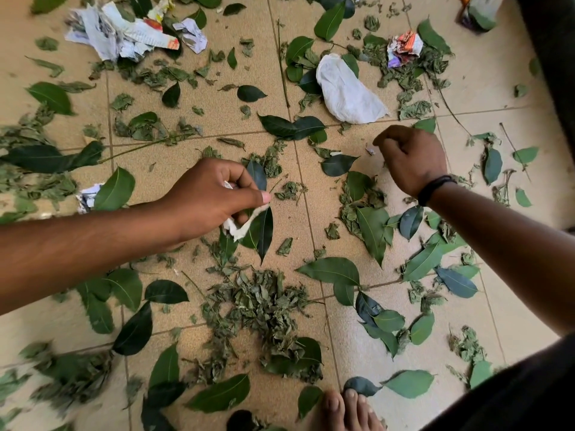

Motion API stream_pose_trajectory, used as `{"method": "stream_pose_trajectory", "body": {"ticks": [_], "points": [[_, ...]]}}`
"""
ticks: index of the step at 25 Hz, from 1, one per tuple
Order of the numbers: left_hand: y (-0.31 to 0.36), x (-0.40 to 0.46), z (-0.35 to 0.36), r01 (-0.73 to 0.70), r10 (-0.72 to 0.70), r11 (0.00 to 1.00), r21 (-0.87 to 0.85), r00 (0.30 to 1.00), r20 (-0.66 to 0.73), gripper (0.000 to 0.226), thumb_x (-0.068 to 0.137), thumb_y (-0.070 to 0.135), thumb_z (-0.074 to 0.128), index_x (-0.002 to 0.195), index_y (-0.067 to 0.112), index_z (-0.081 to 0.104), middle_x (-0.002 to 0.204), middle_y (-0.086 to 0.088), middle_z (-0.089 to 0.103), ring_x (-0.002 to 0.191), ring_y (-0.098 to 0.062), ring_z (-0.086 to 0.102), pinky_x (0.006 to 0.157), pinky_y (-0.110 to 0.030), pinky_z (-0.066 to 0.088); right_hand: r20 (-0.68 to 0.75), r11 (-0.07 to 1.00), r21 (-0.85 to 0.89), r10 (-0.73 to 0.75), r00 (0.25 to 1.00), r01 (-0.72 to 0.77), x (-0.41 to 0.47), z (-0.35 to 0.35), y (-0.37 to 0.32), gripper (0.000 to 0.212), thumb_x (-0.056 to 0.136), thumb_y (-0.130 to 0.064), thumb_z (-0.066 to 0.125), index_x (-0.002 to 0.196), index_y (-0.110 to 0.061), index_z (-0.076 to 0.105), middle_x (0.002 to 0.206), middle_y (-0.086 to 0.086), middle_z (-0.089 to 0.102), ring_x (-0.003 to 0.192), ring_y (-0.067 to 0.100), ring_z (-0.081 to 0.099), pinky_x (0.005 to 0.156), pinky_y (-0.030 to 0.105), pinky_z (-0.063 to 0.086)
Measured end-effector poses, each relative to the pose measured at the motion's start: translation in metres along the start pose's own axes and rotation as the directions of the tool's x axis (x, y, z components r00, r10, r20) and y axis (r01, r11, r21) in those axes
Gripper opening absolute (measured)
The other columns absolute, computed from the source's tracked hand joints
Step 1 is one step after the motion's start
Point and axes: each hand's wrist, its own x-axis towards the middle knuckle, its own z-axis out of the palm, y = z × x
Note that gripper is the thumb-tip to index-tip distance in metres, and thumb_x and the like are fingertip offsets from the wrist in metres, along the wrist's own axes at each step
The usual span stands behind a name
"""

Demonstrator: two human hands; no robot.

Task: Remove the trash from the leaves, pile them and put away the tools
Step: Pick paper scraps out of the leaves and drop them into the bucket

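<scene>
— Gathering by hand, then? Why is the left hand [217,194] so low over the floor [485,88]?

— Its fingers [245,194] are curled round a scrap of white paper [239,227], thumb and forefinger pinching it just above a dark leaf [264,231]. Down there, I'd judge, it can lift the paper without taking the leaf along.

— And the right hand [410,157]?

— Fingers curled under, knuckles up. There's a tiny pale fleck [370,149] just beside its fingertips, but whether they pinch anything I cannot tell.

— Where's the rest of the trash?

— Well apart from both hands: a crumpled white tissue [345,91] lying among leaves ahead of the right hand, a wad of torn printed paper [124,32] far left, a small coloured wrapper ball [404,48] far right, and another paper scrap [87,195] half under a leaf near the left forearm.

— The leaves themselves?

— Scattered everywhere across the tiles, with a loose heap of dried leaves [264,315] nearest the bare toes [345,405]. Piling hasn't begun in earnest; sorting comes first, sensibly, since paper buried in a heap is harder to find.
</scene>
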Motion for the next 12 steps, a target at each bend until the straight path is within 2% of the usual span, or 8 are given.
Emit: {"method": "stream_pose_trajectory", "body": {"ticks": [2,4,6,9,12], "points": [[-0.004,0.000,-0.001,0.012,-0.012,1.000,-0.022,1.000,0.003,0.021,0.084,0.023,0.079,0.082,0.004,0.069,0.067,0.004,0.069,0.059,-0.020,0.066,0.071,-0.031,0.051,0.014,0.991,-0.134,-0.006,1.000,0.008,0.006,0.006,-0.001,0.030,0.092,-0.040,0.054,0.111,-0.025,0.072,0.077,0.000,0.066,0.078,0.027,0.063,0.065,0.032,0.048],[-0.007,-0.003,0.000,0.034,-0.034,0.999,-0.021,0.999,0.020,0.020,0.084,0.022,0.079,0.083,0.005,0.068,0.065,0.009,0.069,0.057,-0.021,0.066,0.064,-0.029,0.048,0.051,0.971,-0.239,0.014,0.999,-0.001,0.010,0.013,0.002,0.029,0.095,-0.038,0.060,0.120,-0.027,0.069,0.097,0.003,0.072,0.091,0.028,0.066,0.074,0.037,0.055],[-0.010,-0.005,0.000,0.060,-0.059,0.998,-0.020,0.997,0.041,0.020,0.085,0.022,0.079,0.084,0.006,0.067,0.067,0.012,0.068,0.055,-0.023,0.067,0.064,-0.029,0.043,0.082,0.948,-0.319,0.026,0.996,0.002,0.011,0.019,0.005,0.025,0.098,-0.033,0.057,0.117,-0.024,0.070,0.107,0.007,0.070,0.095,0.031,0.065,0.075,0.039,0.056],[-0.013,-0.006,-0.001,0.077,-0.076,0.997,-0.021,0.996,0.048,0.021,0.084,0.024,0.079,0.084,0.007,0.067,0.070,0.005,0.069,0.054,-0.027,0.067,0.067,-0.030,0.043,0.088,0.908,-0.418,0.004,0.996,0.033,0.012,0.027,0.001,0.023,0.100,-0.024,0.052,0.110,-0.014,0.070,0.106,0.013,0.064,0.091,0.034,0.061,0.069,0.036,0.048],[-0.013,-0.007,-0.001,0.082,-0.080,0.996,-0.026,0.995,0.067,0.021,0.085,0.023,0.078,0.085,0.006,0.067,0.068,-0.013,0.066,0.051,-0.025,0.064,0.058,-0.030,0.048,0.058,0.933,-0.359,-0.009,0.998,0.029,0.013,0.023,-0.002,0.018,0.096,-0.021,0.056,0.106,-0.013,0.070,0.109,0.014,0.061,0.091,0.034,0.060,0.068,0.034,0.045]]}}
